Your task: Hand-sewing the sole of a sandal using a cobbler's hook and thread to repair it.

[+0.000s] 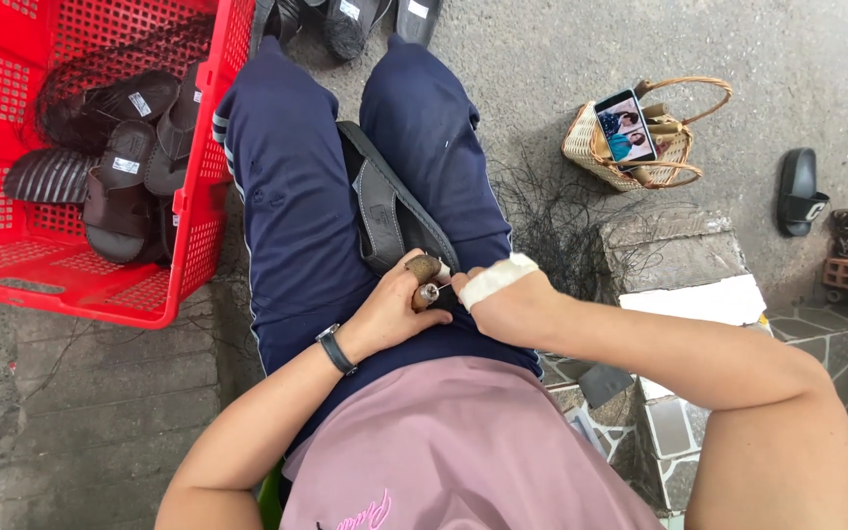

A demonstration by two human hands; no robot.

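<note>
Head view: a dark sandal [392, 209] lies across the person's lap between the thighs. Its long axis runs diagonally, far end toward the upper left, near end toward the hands. It is black-grey with a broad strap and pale stitching along the edge.

The left hand [385, 316], a watch on its wrist, has its fingers [422, 270] clenched around a small brown-handled tool [426, 291] with a metal tip, pressed at the sandal's near end. The right hand [504, 299] has a white wrapping on one finger; whether its fingers grasp anything cannot be told.

At the left, a red plastic crate [80, 285] on the floor holds several dark brown sandals [120, 157]. At the upper right, a woven basket [640, 137] with handles carries a phone [625, 126] propped on its rim, screen lit
</note>
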